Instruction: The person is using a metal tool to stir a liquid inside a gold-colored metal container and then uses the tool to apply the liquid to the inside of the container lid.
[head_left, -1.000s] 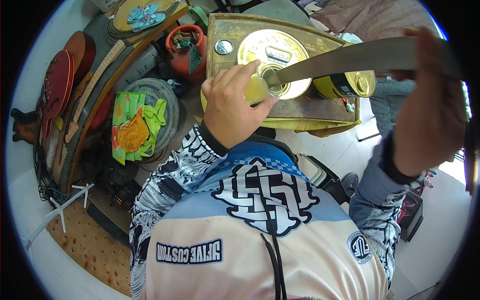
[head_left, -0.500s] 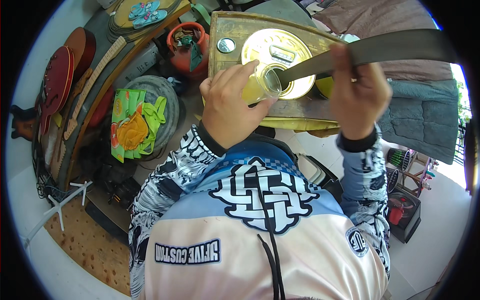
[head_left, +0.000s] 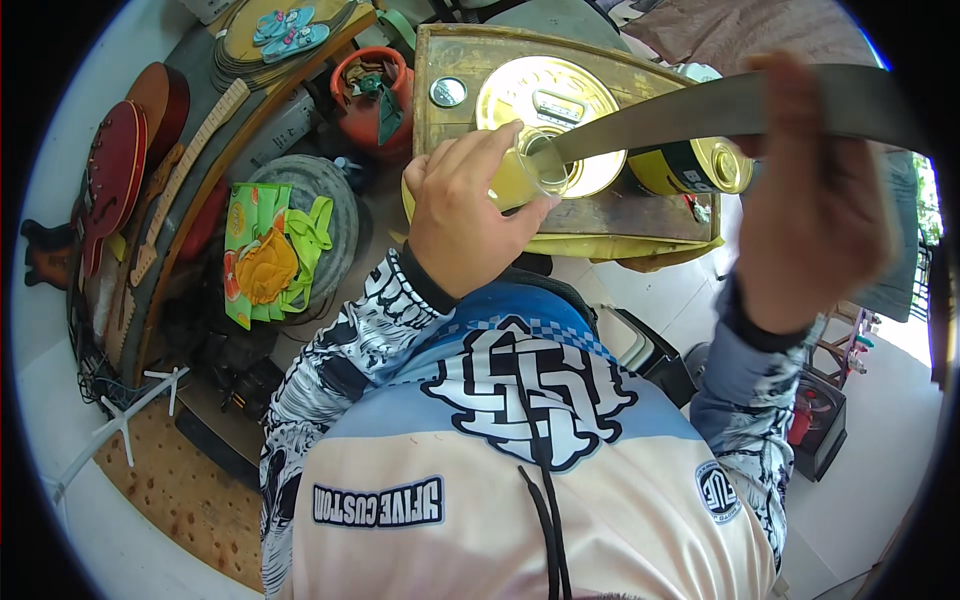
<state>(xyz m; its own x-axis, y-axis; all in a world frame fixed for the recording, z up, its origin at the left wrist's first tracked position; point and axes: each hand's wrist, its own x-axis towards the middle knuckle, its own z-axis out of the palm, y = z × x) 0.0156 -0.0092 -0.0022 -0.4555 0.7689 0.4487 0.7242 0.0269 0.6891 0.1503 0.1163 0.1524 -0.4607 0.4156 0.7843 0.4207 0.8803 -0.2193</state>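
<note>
A clear cylindrical cup (head_left: pixel 515 178), pale yellow inside, is wrapped by my left hand (head_left: pixel 465 190) and tilted, its mouth facing right. From that mouth a long, flat, dark grey strip (head_left: pixel 690 110) reaches out to the right. My right hand (head_left: pixel 820 200), smeared by motion, grips the strip well along its length, with a finger over its upper face. Beneath the cup and strip stands a large round gold tin (head_left: pixel 600 90) with a handle on top. A yellow and dark green can (head_left: pixel 680 168) lies on its side next to it.
The wooden tabletop (head_left: pixel 450 50) also bears a small round silver cap (head_left: pixel 447 92). To the left are a red pot (head_left: pixel 385 130), a green bag (head_left: pixel 255 205) with an orange cloth (head_left: pixel 266 263), and several guitar bodies and necks. A dark folded cloth (head_left: pixel 890 240) hangs at the right.
My right hand has moved outward to the right along the strip, uncovering the yellow and green can. My left hand and the cup have barely moved.
</note>
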